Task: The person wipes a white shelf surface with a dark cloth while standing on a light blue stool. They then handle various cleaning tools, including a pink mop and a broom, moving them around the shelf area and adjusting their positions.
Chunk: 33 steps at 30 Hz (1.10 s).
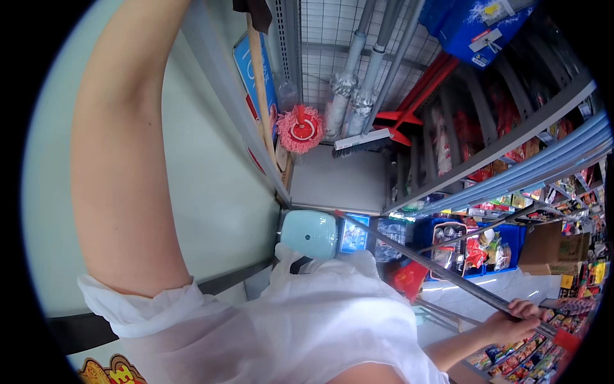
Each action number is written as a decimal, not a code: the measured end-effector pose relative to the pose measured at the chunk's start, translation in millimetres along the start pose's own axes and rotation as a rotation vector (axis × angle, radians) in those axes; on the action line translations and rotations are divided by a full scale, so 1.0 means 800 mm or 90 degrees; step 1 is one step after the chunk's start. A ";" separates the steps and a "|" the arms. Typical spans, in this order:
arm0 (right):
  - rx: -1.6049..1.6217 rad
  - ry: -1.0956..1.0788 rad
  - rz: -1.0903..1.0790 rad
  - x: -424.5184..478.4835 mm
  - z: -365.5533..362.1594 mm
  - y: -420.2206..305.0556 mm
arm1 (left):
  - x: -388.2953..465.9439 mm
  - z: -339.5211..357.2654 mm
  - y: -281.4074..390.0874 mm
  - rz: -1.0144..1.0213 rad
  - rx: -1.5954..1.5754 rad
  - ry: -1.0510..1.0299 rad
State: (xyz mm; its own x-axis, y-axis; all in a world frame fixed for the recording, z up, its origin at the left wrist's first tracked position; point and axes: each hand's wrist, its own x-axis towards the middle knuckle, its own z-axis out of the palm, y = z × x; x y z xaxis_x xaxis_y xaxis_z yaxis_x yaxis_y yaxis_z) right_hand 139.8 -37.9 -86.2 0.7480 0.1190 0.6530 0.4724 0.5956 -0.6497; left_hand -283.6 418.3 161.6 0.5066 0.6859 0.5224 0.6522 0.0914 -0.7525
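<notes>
My right hand (515,321) is at the lower right, its fingers wrapped around a long grey metal pole (431,269) with red ends. The pole slants from beside a pale blue plastic stool (307,233) down to the right rim. My left arm reaches up along the pale wall at the left, and its hand is out of view beyond the top edge. Before me, a pink mop head (301,129), two wrapped grey mop poles and a white-backed broom (362,139) stand against a wire grid. A red dustpan (398,127) is beside the broom.
A metal shelf unit (494,144) with packaged goods runs along the right. Blue plastic bins (508,240) hold a basket and bottles, near an open cardboard box (542,254). A blue container (475,33) is at the upper right. A grey upright (235,101) stands beside the left wall.
</notes>
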 end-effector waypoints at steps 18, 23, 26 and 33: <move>-0.157 -0.468 0.000 0.048 0.124 0.027 | -0.022 0.042 -0.019 0.019 0.042 0.105; -0.347 -0.512 -0.106 0.057 0.105 0.044 | -0.023 0.066 -0.025 0.028 0.037 0.190; -0.391 -0.577 -0.211 0.082 0.055 0.083 | -0.014 0.077 -0.021 0.030 0.020 0.279; -0.724 -0.773 -0.318 0.099 0.025 0.087 | -0.021 0.070 -0.016 0.040 -0.002 0.300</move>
State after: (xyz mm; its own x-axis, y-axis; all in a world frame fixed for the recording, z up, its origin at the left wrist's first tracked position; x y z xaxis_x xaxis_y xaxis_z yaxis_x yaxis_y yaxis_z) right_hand 222.4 28.9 -71.6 -0.0562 0.9103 0.4102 0.9938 0.0114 0.1109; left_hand -332.0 445.8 139.6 0.7453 0.2878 0.6015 0.6135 0.0574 -0.7876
